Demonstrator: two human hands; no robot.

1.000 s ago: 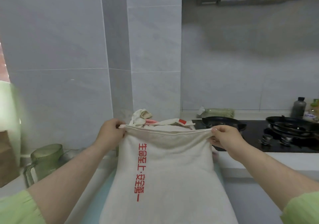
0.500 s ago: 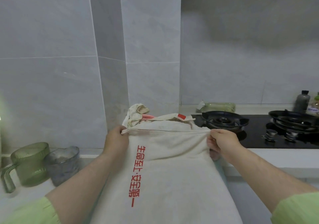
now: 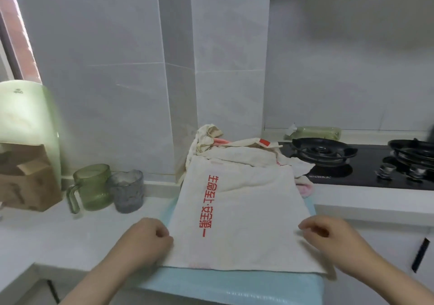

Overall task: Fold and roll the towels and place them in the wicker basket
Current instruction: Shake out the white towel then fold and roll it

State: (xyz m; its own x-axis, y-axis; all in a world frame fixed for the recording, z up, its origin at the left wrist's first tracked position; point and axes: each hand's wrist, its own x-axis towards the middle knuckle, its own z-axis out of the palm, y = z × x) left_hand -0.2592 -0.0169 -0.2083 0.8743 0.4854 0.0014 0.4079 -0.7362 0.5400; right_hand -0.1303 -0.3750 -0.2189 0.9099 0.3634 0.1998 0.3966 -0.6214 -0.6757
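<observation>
Forearms (image 3: 98, 274) bare as far as they show (wrist toward elbow); left grip (image 3: 145, 239) and right grip (image 3: 328, 236) bare too.

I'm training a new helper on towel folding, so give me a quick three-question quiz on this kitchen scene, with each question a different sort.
1. True or false: the towel with red print lies flat on the blue mat.
2. Which stands next to the brown bag? A) green mug B) stove C) towel heap
3. Fill in: the left hand and the right hand are at the towel's ___ end (near or far).

Key: 1 true; 2 A; 3 near.
</observation>
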